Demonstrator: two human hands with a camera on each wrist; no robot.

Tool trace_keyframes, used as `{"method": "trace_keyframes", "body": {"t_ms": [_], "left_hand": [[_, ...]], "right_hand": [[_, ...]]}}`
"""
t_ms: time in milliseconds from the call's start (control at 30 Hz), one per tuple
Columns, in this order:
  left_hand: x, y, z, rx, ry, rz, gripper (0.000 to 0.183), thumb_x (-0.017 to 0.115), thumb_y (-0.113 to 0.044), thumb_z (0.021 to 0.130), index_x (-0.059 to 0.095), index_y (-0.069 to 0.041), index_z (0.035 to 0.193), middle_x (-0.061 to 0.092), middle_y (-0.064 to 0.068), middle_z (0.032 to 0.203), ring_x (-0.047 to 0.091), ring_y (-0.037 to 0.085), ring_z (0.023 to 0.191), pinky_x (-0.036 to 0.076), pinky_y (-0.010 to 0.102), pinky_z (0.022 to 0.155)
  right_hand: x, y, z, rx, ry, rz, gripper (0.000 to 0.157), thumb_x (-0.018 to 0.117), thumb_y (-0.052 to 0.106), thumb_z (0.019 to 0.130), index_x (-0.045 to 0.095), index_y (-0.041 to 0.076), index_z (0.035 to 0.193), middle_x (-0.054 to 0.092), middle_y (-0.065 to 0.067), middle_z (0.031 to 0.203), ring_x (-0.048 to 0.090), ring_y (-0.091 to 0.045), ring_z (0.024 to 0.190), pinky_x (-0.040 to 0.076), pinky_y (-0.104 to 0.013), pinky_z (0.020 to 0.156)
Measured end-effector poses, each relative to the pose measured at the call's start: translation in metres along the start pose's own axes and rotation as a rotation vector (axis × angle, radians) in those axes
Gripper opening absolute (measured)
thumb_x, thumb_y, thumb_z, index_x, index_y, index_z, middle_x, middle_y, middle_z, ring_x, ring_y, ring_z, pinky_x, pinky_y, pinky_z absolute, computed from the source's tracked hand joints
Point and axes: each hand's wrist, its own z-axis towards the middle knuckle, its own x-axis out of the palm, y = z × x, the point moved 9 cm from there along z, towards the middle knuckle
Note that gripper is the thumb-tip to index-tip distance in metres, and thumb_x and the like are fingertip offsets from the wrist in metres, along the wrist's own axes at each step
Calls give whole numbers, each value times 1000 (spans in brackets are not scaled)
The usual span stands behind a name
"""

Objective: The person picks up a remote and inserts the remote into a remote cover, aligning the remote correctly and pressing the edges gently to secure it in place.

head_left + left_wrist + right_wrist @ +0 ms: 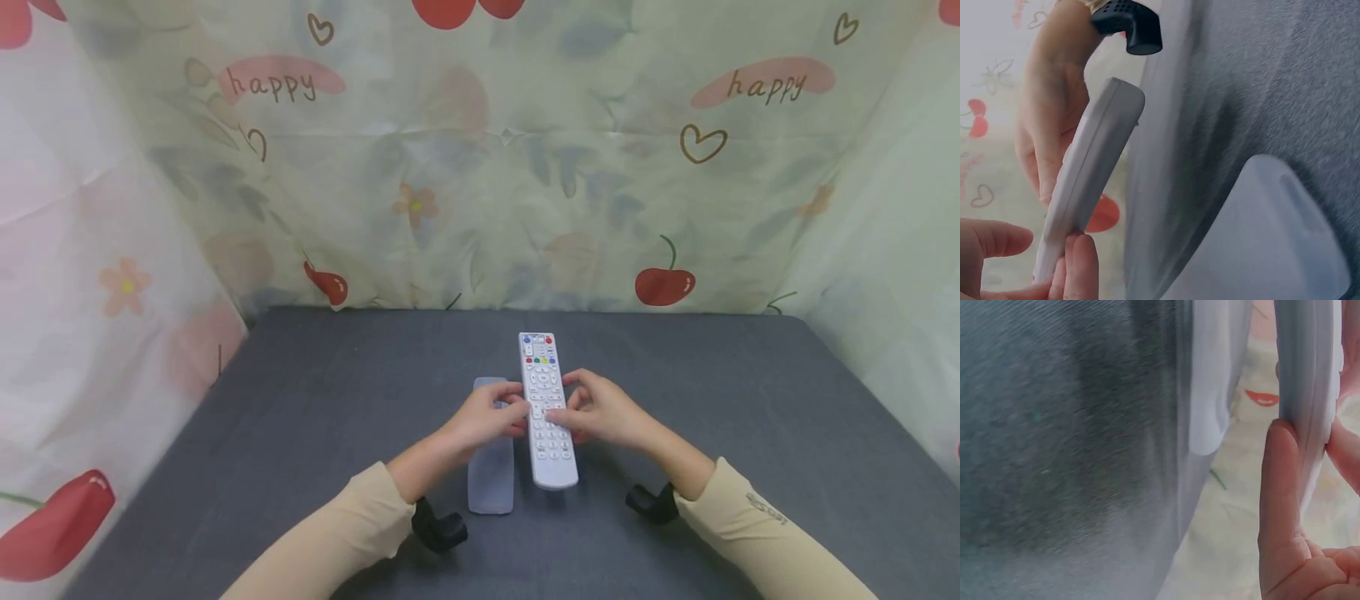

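Note:
A white remote control with rows of buttons is held up over the dark table, its button side towards the head camera. My right hand pinches its right edge, thumb on the buttons and fingers behind. At the left edge, my left hand has its thumb by the front and bent fingers against the back. In the left wrist view, fingertips meet the grey underside of the remote. A frosted, translucent sleeve-like cover lies flat on the table beneath my left hand, partly hidden by it.
The dark grey table reaches back to a hanging cloth printed with cherries, hearts and flowers. Similar cloth hangs along both sides. Black wrist-camera mounts jut from beneath both sleeves, close over the table.

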Motion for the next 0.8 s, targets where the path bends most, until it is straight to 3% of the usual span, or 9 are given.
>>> {"method": "trace_keyframes", "body": {"t_ms": [267, 500, 800], "left_hand": [[-18, -12, -4, 51, -37, -8, 46, 56, -15, 92, 44, 3, 133, 57, 18, 109, 66, 13, 80, 57, 32, 78], [-29, -20, -8, 49, -87, -4, 46, 61, -13, 90, 48, -3, 132, 57, 15, 107, 64, 12, 81, 57, 32, 78], [-38, -29, -11, 84, -78, -3, 47, 60, -11, 90, 45, -4, 134, 56, 17, 111, 67, 16, 87, 56, 34, 80]], "right_hand": [[-2, 19, 2, -26, -51, 49, 68, 72, 24, 82, 34, -6, 131, 60, -12, 84, 65, -15, 69, 57, -34, 64], [-1, 32, 2, -62, -79, 103, 67, 69, 23, 84, 33, -3, 134, 59, -12, 86, 66, -15, 72, 58, -38, 67], [-1, 40, 4, -83, -69, 166, 66, 69, 23, 85, 31, 3, 136, 59, -17, 95, 67, -18, 76, 58, -37, 70]]}}
